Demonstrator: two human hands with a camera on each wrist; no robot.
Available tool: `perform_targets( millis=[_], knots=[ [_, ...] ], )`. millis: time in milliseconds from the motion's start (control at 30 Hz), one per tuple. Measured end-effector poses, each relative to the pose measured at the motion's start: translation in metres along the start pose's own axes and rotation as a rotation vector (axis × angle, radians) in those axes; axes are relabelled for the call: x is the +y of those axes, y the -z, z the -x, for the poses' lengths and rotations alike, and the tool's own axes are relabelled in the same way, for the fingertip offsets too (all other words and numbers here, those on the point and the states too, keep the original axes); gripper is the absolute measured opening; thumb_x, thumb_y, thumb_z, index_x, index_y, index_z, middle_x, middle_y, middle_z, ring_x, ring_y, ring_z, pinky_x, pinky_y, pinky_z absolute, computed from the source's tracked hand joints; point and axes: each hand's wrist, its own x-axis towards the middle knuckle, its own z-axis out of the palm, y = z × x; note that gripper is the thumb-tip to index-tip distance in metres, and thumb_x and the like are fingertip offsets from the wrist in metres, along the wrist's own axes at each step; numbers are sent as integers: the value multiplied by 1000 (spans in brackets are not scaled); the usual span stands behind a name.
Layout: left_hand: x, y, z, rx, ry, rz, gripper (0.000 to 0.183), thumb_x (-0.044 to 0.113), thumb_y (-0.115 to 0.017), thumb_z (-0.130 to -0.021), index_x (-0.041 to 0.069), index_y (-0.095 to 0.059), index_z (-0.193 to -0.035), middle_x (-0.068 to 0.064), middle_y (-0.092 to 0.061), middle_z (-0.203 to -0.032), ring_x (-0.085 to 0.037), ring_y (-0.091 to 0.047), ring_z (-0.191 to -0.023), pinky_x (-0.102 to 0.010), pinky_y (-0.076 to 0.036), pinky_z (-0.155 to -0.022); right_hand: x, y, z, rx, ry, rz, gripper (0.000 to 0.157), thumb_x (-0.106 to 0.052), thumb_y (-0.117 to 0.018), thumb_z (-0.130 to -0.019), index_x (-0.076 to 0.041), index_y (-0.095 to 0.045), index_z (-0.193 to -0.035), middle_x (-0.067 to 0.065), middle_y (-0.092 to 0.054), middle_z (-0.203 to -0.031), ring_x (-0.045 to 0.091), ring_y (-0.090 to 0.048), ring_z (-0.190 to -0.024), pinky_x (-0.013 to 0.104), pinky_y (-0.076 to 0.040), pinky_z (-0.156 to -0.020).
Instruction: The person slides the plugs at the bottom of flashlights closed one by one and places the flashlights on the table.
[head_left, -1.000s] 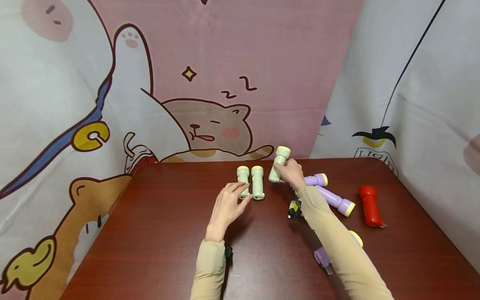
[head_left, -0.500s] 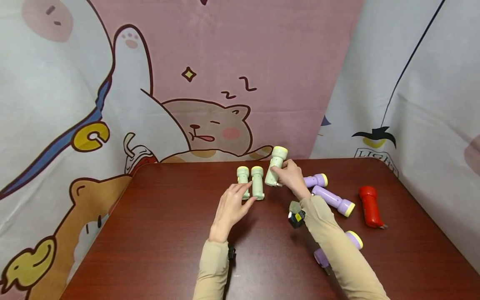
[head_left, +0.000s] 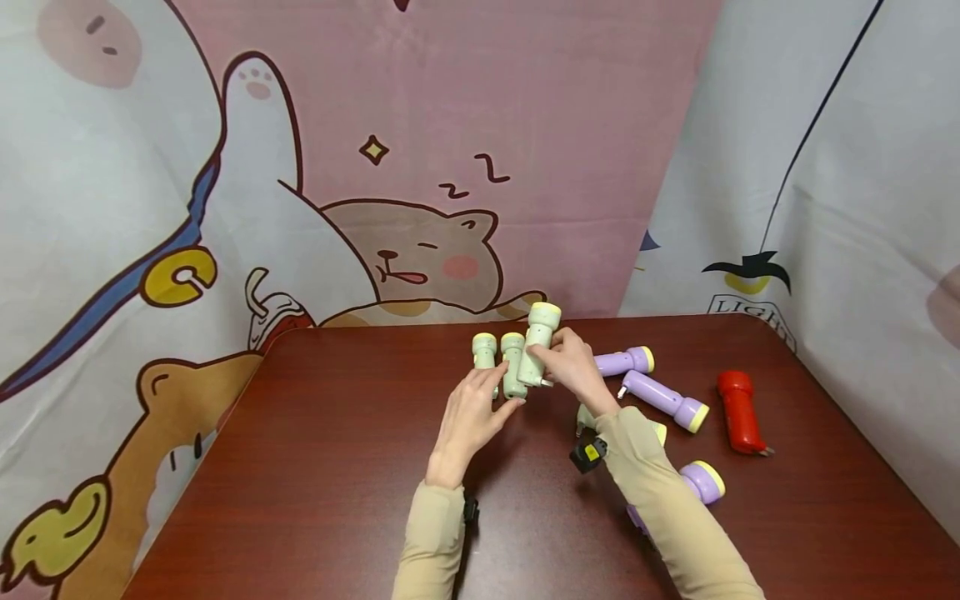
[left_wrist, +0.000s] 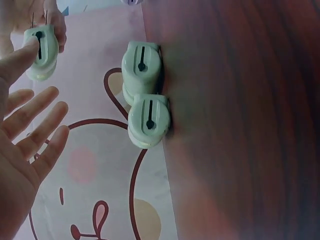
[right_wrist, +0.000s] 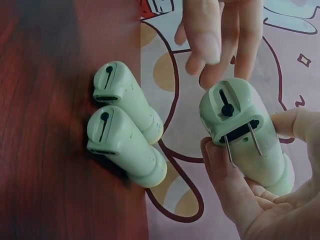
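My right hand (head_left: 573,371) holds a pale green flashlight (head_left: 537,346) with a cream lens rim, raised over the table and tilted, lens end up. Two metal plug prongs stick out of its tail, as the right wrist view shows. Just left of it, two like flashlights, the left one (head_left: 484,348) and the right one (head_left: 513,377), lie side by side on the table, prongs folded in. My left hand (head_left: 474,421) hovers over their tail ends with fingers spread and nothing held. In the left wrist view its thumb (left_wrist: 22,60) overlaps the raised flashlight's tail.
Beneath my right forearm lies another pale green flashlight (head_left: 660,432), partly hidden. Purple flashlights lie at the right, one at the back (head_left: 626,362), one in front of it (head_left: 663,397), one nearer (head_left: 702,482) partly under the sleeve. A red flashlight (head_left: 741,412) lies further right.
My right hand has brought the raised flashlight leftward and lower, close to the two on the table. My left hand has shifted slightly right. The green flashlight under the forearm shows more.
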Motion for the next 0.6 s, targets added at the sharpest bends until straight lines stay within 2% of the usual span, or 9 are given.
perform_targets(
  millis=[333, 600],
  knots=[
    [10, -4, -2, 39, 5, -28, 58, 37, -79, -75, 6, -63, -122, -5, -71, -109, -18, -65, -98, -29, -54, -83, -2, -6, 9, -9, 14, -45, 38, -31, -64, -84, 1, -54, -103, 17, -69, -94, 9, -63, -61, 23, -52, -55],
    [16, -6, -4, 87, 10, -68, 57, 36, -80, -74, 4, -65, -118, -4, -73, -103, -19, -66, -93, -30, -54, -78, -2, -8, 13, -20, 16, -65, 39, -31, -64, -85, 2, -54, -103, 20, -70, -95, 14, -67, -64, 29, -56, -59]
  ],
)
